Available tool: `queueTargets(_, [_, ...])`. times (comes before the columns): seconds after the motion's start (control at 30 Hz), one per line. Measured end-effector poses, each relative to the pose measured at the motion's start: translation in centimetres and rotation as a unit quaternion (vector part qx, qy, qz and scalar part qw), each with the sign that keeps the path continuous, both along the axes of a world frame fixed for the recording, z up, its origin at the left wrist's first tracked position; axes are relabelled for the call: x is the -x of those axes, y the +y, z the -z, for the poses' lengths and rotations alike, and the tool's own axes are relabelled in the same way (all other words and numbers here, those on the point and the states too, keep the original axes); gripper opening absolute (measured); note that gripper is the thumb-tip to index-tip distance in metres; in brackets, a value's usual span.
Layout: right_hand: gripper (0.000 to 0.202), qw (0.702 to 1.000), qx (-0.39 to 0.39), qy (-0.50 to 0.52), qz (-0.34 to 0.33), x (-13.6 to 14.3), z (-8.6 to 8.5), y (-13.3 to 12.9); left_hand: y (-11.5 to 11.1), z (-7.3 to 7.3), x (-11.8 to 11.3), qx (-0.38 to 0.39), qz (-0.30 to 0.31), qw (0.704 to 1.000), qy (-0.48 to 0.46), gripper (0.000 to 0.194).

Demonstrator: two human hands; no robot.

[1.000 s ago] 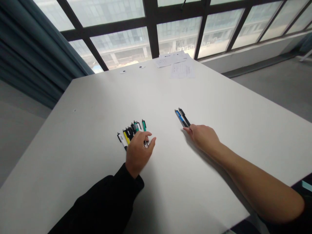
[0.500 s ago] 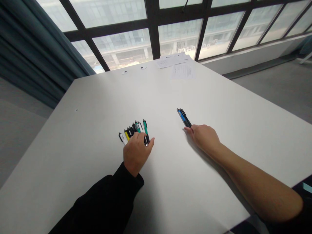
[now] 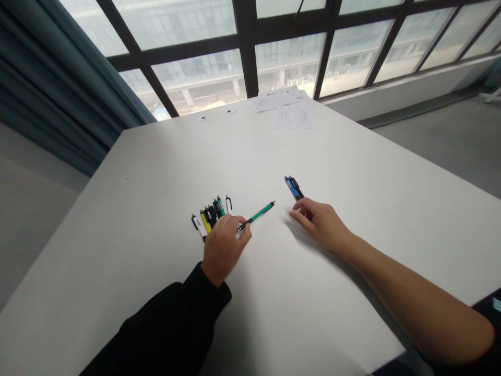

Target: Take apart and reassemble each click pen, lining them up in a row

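Observation:
My left hand (image 3: 226, 241) pinches the black lower end of a green pen (image 3: 259, 213) between thumb and forefinger. That pen slants up to the right, its far end towards my other hand. Partly under the left hand lies a row of pens: a white one (image 3: 198, 224), a yellow one (image 3: 205, 221), several black ones (image 3: 212, 213), another green one (image 3: 221, 207) and a second white one (image 3: 228, 203). My right hand (image 3: 319, 222) has its thumb and forefinger apart beside a blue pen (image 3: 291, 187) and a black pen (image 3: 296, 185), whose lower ends it hides.
All of this is on a large white table (image 3: 164, 167). Sheets of paper (image 3: 295, 114) and two small white pieces with dark spots (image 3: 231, 111) lie at its far edge. A dark curtain (image 3: 58, 78) hangs at the left, before the black-framed windows (image 3: 242, 57).
The green pen at the right end of the row has swung out to the right in my left hand. My right hand's thumb and forefinger have parted from the blue and black pens.

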State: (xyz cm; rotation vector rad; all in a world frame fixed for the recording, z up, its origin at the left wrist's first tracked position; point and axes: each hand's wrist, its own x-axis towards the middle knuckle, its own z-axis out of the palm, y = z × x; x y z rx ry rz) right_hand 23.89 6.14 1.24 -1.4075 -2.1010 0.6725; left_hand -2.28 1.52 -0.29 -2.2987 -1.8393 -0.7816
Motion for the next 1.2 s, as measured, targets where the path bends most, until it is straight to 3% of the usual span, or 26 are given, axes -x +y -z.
queueTargets(0.17, [0.032,0.982,0.063,0.180,-0.014,0.1,0.5,-0.1,-0.4,-0.8,-0.3,-0.009,0.103,0.990,-0.091,0.008])
queueTargets(0.33, [0.028,0.961,0.112,0.251,-0.031,-0.3,0.2,-0.1,-0.3,-0.8,0.0,0.023,0.115,0.967,-0.226,0.009])
queueTargets(0.4, [0.030,0.962,0.110,0.248,-0.033,-0.5,0.0,0.0,-0.1,-0.6,0.0,0.058,0.101,0.938,-0.328,0.007])
queueTargets(0.53, [0.032,0.962,0.118,0.246,-0.017,-0.7,0.1,0.1,0.3,-0.3,-0.2,0.119,0.059,0.826,-0.548,0.019])
queueTargets(0.63, [0.033,0.956,0.129,0.265,-0.003,-0.6,0.1,0.0,0.4,-0.1,-0.2,0.125,0.046,0.775,-0.618,0.024])
queueTargets(0.77, [0.033,0.941,0.129,0.311,0.023,-0.3,0.1,-0.1,0.4,0.4,0.0,0.135,0.053,0.733,-0.664,0.025])
queueTargets(0.97, [0.030,0.932,0.127,0.337,0.033,-0.1,0.4,-0.1,0.5,0.7,0.0,0.140,0.057,0.718,-0.679,0.023])
queueTargets(1.2, [0.029,0.947,0.111,0.299,0.028,-0.3,0.8,-0.3,0.4,0.8,0.1,0.133,0.040,0.741,-0.658,0.027])
